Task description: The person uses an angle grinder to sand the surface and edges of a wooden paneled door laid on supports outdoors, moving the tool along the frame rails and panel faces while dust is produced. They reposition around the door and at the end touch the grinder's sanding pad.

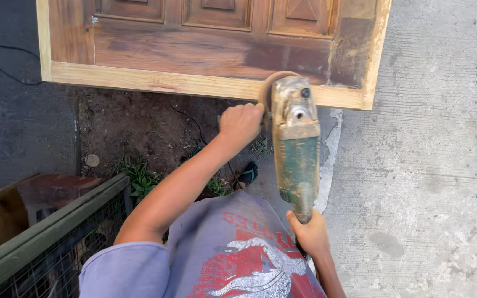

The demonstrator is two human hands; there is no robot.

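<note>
Sanding step: your 2 hands, left hand [240,122] and right hand [310,234], clench angle grinder [296,146] on door [194,55] edge; next, steady pressure.

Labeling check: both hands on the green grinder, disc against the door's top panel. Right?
Not the top panel. The head view shows the disc of the grinder against the door at its pale bottom edge. Left hand and right hand both grip it.

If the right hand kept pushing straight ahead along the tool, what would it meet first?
The right hand grips the green grinder pointing at the wooden door; likely its pale sanded bottom edge comes first, though depth is unclear.
</note>
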